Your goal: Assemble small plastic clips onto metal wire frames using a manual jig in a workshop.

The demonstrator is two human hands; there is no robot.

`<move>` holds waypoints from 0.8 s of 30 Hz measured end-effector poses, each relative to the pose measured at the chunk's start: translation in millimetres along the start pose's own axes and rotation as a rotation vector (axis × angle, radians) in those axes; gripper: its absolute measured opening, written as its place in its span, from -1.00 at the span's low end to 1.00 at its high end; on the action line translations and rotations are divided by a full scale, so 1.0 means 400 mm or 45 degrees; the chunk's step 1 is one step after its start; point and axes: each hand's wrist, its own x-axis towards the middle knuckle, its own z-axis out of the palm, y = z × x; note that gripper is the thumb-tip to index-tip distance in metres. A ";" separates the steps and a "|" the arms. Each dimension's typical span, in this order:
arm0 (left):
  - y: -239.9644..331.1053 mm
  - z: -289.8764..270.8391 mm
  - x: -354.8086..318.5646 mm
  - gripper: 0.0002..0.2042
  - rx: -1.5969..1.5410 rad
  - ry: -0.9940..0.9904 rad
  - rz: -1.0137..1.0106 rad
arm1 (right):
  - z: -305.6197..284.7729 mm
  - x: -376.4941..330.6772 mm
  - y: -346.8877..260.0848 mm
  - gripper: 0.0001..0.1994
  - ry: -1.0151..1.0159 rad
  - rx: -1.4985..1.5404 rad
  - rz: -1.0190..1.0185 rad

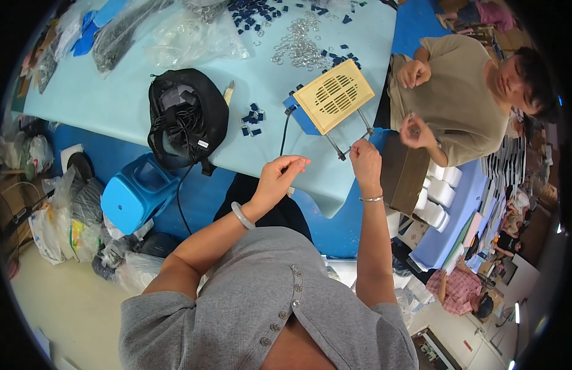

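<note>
A cream and blue box-shaped machine with a slotted face stands near the table's right edge. Two metal rods stick out of it toward me. My right hand is closed at the rod ends; whatever its fingers hold is hidden. To the left, my left hand is raised over the table's near edge, thumb and forefinger pinched together. Anything in that pinch is too small to make out. A few small dark blue pieces lie left of the machine.
On the light blue table sit a black bag with cables, a cutter knife, clear rings and more blue pieces. A blue stool stands at left. Another person is close on the right.
</note>
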 end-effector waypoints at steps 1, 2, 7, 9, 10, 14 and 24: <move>0.000 -0.001 0.000 -0.77 0.000 -0.001 0.003 | -0.001 0.001 -0.002 -0.92 -0.002 0.038 0.023; 0.000 -0.001 0.000 -0.77 0.000 -0.001 0.006 | -0.002 0.002 -0.003 -0.92 -0.003 0.039 0.021; -0.002 0.002 0.002 -0.77 0.007 0.008 0.010 | 0.000 -0.002 0.009 -0.93 -0.041 0.072 0.123; 0.003 0.005 0.003 -0.77 0.012 0.005 0.005 | 0.004 -0.007 0.015 -0.93 -0.017 0.089 0.091; 0.005 0.006 0.002 -0.77 0.018 0.002 -0.005 | 0.004 -0.008 0.015 -0.93 0.006 0.108 0.056; 0.004 0.010 0.004 -0.77 0.000 -0.001 0.009 | 0.002 -0.004 0.009 -0.92 0.007 0.056 0.004; 0.015 0.012 0.007 -0.77 0.012 0.003 -0.013 | -0.005 0.007 -0.005 -0.91 -0.021 0.008 0.031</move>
